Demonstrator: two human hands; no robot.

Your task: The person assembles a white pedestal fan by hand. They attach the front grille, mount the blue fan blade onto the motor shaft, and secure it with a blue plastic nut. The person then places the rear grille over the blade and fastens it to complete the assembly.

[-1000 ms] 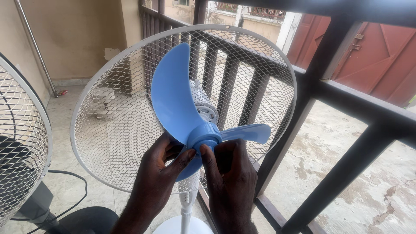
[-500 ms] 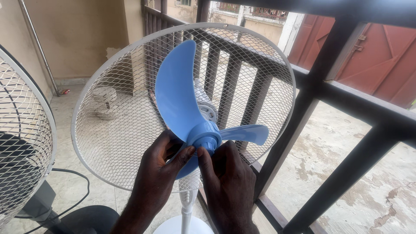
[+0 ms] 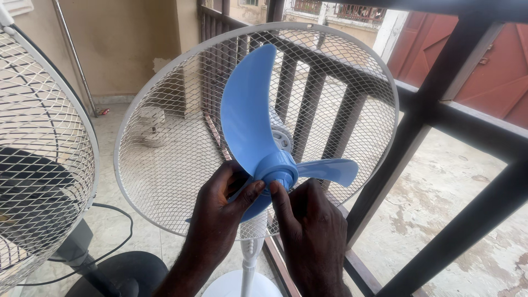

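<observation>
A light blue three-bladed fan blade (image 3: 248, 118) sits in front of a white mesh rear guard (image 3: 165, 143) on a white standing fan. My left hand (image 3: 220, 212) grips the blade's hub (image 3: 278, 170) from the lower left, thumb on the hub. From the lower right, my right hand (image 3: 313, 225) holds the same hub with thumb and fingers. The lowest blade is mostly hidden behind my hands. The fan's white pole and round base (image 3: 242, 283) show below.
A second fan with a white mesh guard (image 3: 38, 165) and black base (image 3: 118, 275) stands at the left, its cord on the tiled floor. A dark metal railing (image 3: 440, 110) runs close behind and to the right. A red gate lies beyond.
The view has shifted, so the fan and my hands sit further right and slightly lower in frame. Both hands keep their hold on the hub; the blade has turned little, if at all.
</observation>
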